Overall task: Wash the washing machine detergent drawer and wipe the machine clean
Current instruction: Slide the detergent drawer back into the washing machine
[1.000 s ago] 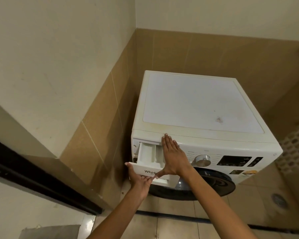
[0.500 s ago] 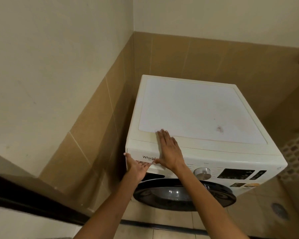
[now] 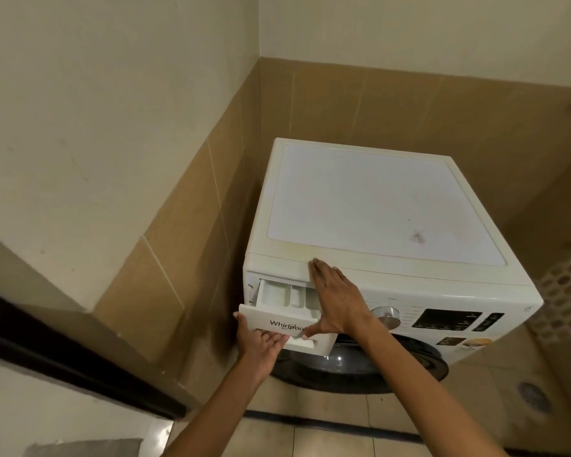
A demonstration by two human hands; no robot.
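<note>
At centre frame, the left hand (image 3: 261,344) grips the half-open drawer (image 3: 285,324) front; the right hand (image 3: 335,303) lies flat, open, against the machine (image 3: 376,206). Light, stiff plastic; best held underneath.

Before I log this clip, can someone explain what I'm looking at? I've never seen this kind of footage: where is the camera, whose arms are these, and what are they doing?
There is one picture, taken by a wide-angle camera worn on a person's head, looking down, so the two bare arms are the wearer's own. No robot is involved. They stand at a white front-loading washing machine in a tiled corner. The left hand grips the front of the detergent drawer, which is pulled partly out so its compartments show. The right hand lies flat over the drawer opening, fingertips on the machine's top front edge, thumb on the drawer front. The machine's top carries nothing but a small brownish stain.
</note>
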